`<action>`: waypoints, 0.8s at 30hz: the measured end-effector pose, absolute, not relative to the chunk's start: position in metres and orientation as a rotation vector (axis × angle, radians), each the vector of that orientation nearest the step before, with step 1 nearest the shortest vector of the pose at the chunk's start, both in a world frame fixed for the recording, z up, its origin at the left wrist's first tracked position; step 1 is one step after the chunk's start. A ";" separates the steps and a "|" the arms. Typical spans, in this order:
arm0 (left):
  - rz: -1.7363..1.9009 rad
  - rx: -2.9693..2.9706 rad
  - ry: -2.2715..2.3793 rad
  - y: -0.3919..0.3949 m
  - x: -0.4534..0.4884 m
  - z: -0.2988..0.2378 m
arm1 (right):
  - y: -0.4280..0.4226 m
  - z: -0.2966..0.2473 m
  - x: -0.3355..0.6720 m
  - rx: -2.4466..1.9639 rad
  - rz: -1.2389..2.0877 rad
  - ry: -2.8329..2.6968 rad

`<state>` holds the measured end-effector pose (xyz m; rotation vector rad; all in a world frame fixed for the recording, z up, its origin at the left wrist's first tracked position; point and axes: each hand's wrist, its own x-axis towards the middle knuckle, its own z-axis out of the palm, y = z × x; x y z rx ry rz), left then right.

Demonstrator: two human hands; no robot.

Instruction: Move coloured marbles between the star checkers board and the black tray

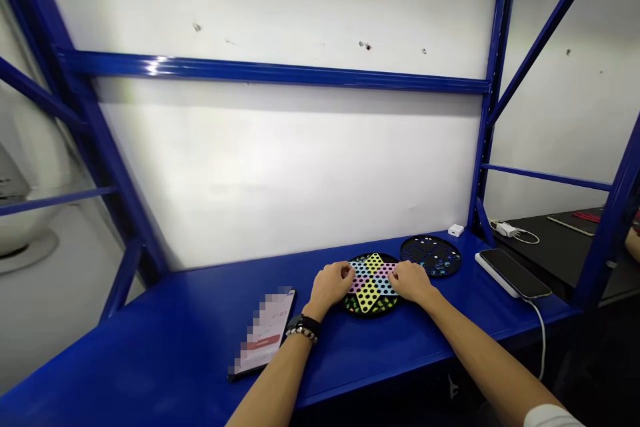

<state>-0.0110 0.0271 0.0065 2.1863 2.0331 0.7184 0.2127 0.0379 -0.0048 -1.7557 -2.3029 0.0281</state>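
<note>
A star-shaped Chinese checkers board [371, 281] with yellow, blue and pink sections full of holes lies over a round black tray [373, 313]. Green, yellow and red bits show in the tray below the star's front. My left hand [333, 283], with a dark watch and a beaded bracelet on its wrist, has its fingers curled at the board's left edge. On the opposite side my right hand [411, 279] pinches the right edge. The fingertips of both hands are partly hidden. Whether the board touches the tray all round I cannot tell.
Behind my right hand lies a second round black tray [431, 255] with small blue and white pieces. A tablet or phone [265, 337] is at left. On the right are a phone [515, 273] on a white power bank, a cable and a white case [456, 230]. Blue posts frame the shelf.
</note>
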 end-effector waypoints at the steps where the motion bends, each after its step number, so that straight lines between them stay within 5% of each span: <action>1: 0.718 2.188 2.037 0.027 -0.011 0.006 | 0.038 -0.005 0.213 -1.762 0.029 -2.312; 24: 0.709 2.179 2.030 0.026 -0.009 0.009 | 0.079 -0.003 0.280 -2.006 0.082 -1.740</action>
